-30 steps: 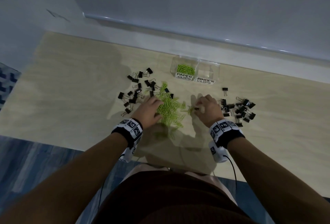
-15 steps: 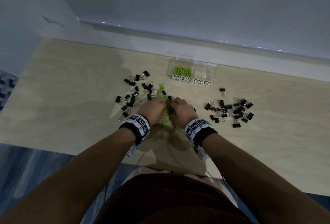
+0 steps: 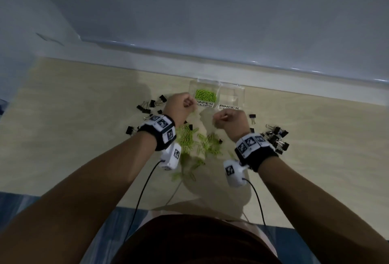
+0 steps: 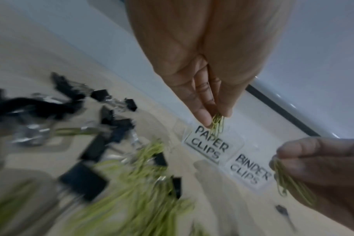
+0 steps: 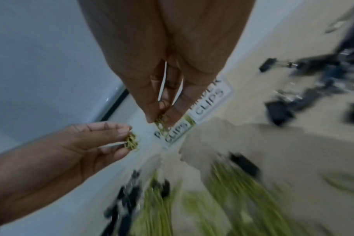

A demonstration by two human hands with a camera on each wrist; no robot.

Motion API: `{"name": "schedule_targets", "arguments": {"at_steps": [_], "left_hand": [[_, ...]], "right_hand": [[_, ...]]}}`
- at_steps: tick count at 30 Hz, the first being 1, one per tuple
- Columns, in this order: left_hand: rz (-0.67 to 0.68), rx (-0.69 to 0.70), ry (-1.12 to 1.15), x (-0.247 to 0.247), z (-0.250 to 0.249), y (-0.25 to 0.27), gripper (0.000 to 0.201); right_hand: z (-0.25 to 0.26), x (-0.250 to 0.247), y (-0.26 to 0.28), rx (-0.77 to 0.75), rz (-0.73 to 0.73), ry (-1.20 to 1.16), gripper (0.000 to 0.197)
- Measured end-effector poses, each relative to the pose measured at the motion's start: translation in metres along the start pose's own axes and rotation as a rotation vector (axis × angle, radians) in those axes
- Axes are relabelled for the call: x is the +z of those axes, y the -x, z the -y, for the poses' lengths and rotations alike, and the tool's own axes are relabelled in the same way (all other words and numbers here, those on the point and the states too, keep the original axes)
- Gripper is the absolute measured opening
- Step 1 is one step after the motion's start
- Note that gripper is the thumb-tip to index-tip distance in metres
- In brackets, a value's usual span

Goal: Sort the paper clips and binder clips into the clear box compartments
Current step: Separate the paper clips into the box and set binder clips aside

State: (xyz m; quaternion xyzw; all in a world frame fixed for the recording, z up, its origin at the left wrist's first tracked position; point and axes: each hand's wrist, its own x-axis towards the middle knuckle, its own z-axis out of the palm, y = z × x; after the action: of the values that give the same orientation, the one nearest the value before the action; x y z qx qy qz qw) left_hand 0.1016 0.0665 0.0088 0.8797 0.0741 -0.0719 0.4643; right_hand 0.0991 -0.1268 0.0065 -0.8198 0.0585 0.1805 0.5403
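Observation:
A clear two-compartment box (image 3: 240,95) stands near the wall, labelled PAPER CLIPS and BINDER CLIPS. Green paper clips (image 3: 205,96) lie in its left compartment. My left hand (image 3: 182,106) is raised just left of the box front and pinches a small bunch of green paper clips (image 4: 217,126). My right hand (image 3: 228,120) hangs in front of the box and pinches another green bunch (image 5: 162,126). A loose pile of green paper clips (image 3: 202,143) lies on the table beneath my wrists. Black binder clips sit in a left cluster (image 3: 151,103) and a right cluster (image 3: 275,139).
The light wooden table (image 3: 84,137) ends at a white wall ledge (image 3: 273,78) right behind the box. One binder clip (image 3: 252,117) lies alone right of the box. Bare table stretches to the far left and far right.
Both hands left the green pile, each with a pinch of paper clips, and rose forward to the box front. They have spread apart from each other.

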Motion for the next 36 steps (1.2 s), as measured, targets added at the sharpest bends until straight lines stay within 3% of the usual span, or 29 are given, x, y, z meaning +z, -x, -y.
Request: {"name": "schedule_targets", "arguments": {"at_steps": [6,10,13,19,22,26,30,36], "left_hand": [[-0.1,0.014,-0.001,0.008,-0.029,-0.054,0.004],[-0.078,-0.003,-0.076,0.009,-0.025,-0.058,0.02],[-0.036,0.071,-0.192,-0.001,-0.013,-0.032,0.021],[0.318,0.024,-0.446,-0.003,0.041,0.049,0.023],[0.365,0.035,-0.498,0.005,0.055,0.064,0.036],[0.355,0.045,-0.558,0.016,0.06,0.068,0.045],[0.323,0.033,-0.592,0.02,0.058,0.068,0.029],[0.388,0.132,-0.646,0.02,0.051,0.065,0.015]], "right_hand": [[0.052,-0.001,-0.065,-0.101,-0.205,0.134,0.011],[0.057,0.012,-0.077,-0.058,-0.118,0.366,0.022],[0.044,0.015,-0.055,-0.24,-0.072,0.528,0.026],[-0.007,0.032,0.002,-0.302,0.384,0.769,0.023],[-0.019,0.051,0.011,-0.36,0.514,0.84,0.032],[-0.017,0.071,0.013,-0.403,0.497,0.967,0.045],[-0.02,0.071,0.014,-0.369,0.473,0.976,0.04],[-0.034,0.05,0.025,-0.426,0.386,0.85,0.025]]}}
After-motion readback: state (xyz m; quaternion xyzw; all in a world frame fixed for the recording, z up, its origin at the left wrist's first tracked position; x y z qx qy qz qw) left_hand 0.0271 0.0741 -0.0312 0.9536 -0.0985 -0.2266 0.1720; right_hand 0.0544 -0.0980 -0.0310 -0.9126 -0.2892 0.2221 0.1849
